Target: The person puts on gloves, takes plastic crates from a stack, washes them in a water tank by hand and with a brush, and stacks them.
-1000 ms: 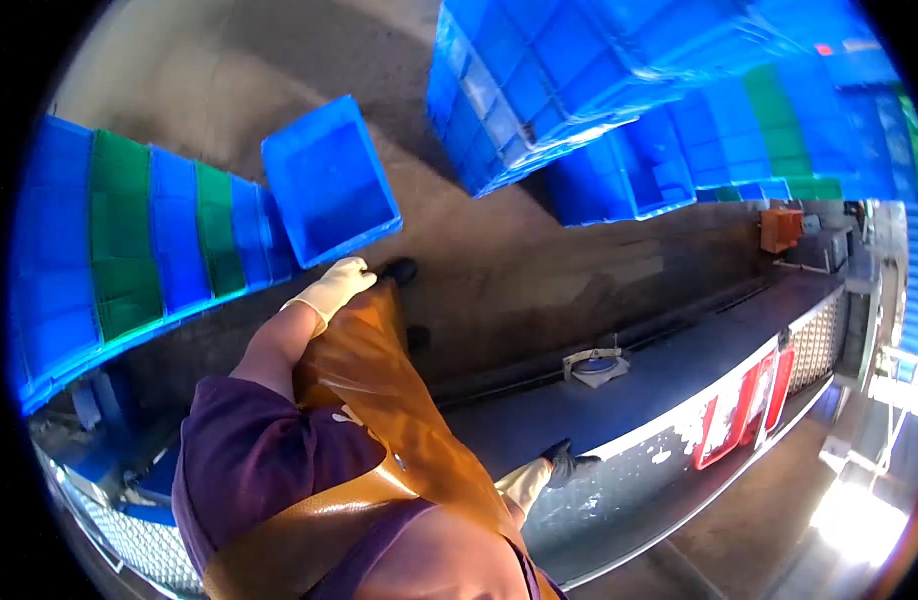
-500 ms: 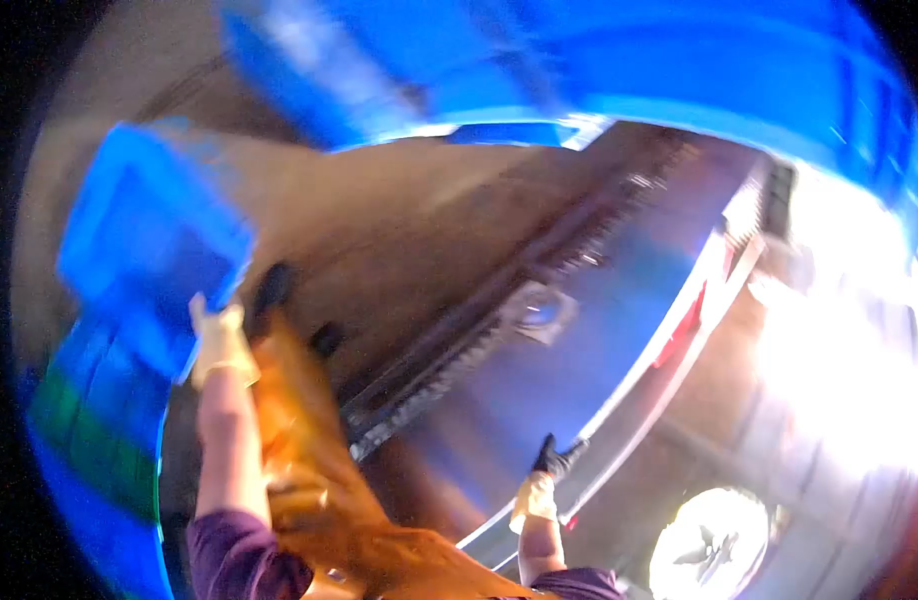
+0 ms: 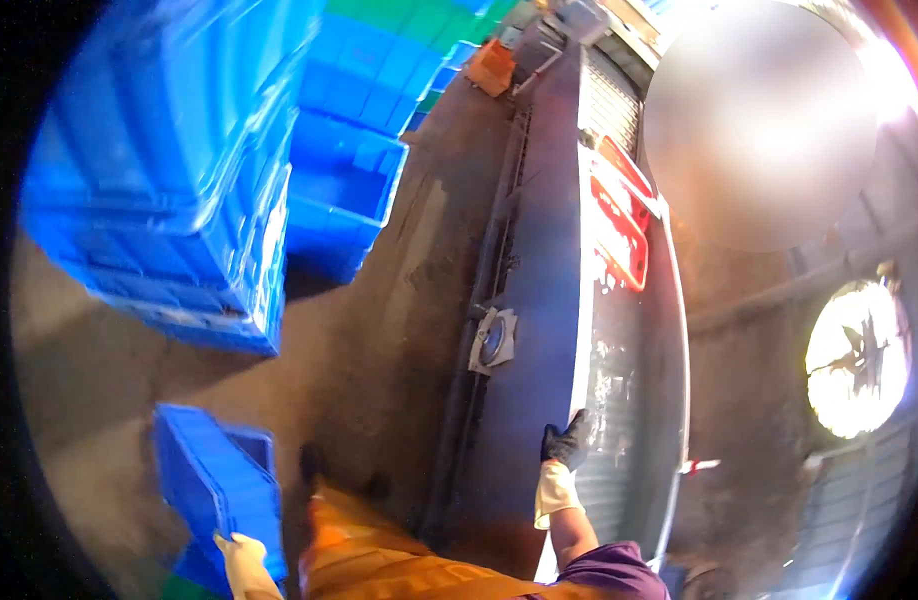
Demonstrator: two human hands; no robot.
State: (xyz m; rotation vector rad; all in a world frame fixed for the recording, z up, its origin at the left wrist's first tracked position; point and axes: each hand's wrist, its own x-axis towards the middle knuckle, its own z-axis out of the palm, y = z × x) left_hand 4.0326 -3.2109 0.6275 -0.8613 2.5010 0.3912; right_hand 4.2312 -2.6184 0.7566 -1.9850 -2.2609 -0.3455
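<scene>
My left hand [image 3: 243, 562], in a cream glove, grips the near rim of a blue plastic crate [image 3: 214, 470] at the lower left. The crate is tilted, and another blue piece shows just behind it. My right hand [image 3: 566, 445] wears a black glove over a cream one. It is closed on the metal side rim [image 3: 583, 340] of a long conveyor trough [image 3: 619, 440]; part of the fingers is hidden. Farther up the trough lie red plastic trays or baskets [image 3: 619, 230], apart from my hand.
Tall stacked blue crates [image 3: 169, 180] stand at the left, with an open blue crate [image 3: 344, 190] beside them. An orange crate [image 3: 491, 68] sits far off. A round fan-like opening [image 3: 857, 358] glows at the right. Brown floor [image 3: 379, 290] runs along the conveyor.
My view has swung round, so the conveyor now runs upright and its red trays show clearly. The left hand still holds the blue crate, now lower in view. The right hand stays at the rim.
</scene>
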